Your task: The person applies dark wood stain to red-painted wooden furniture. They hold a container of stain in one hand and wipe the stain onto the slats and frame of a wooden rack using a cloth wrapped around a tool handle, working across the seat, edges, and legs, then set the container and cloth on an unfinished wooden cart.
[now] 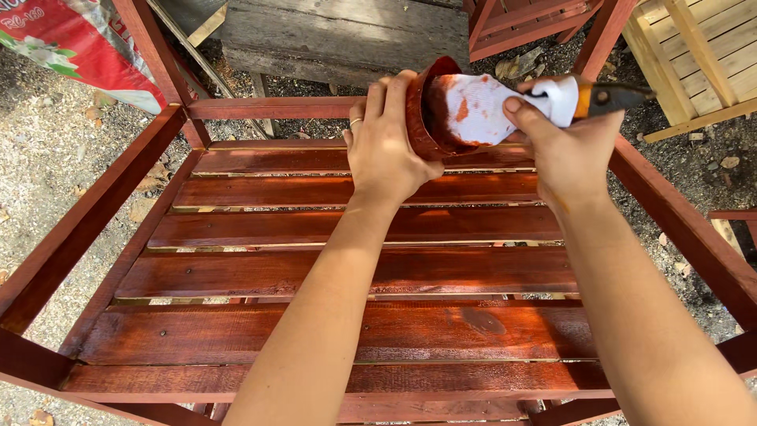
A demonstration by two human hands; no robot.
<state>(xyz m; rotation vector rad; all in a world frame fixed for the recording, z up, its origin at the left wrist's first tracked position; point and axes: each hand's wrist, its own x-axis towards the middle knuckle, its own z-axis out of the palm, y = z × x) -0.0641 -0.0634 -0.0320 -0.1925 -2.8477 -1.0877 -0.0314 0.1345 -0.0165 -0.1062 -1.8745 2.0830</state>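
Head view: slats of the wooden rack (pixel 355 276) all look stained red-brown and glossy; unstained spots, if any, cannot be seen. Left hand (pixel 384 146) fingers curled around a stain-coated cup (pixel 426 106), held above the far slats. Right hand (pixel 564 146) fingers closed on a brush (pixel 505 106) wrapped in white cloth, dipped into the cup.

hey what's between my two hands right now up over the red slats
In the head view, a stain-coated cup, tipped on its side, lies between the left hand and right hand, with a stained white cloth pushed into its mouth.
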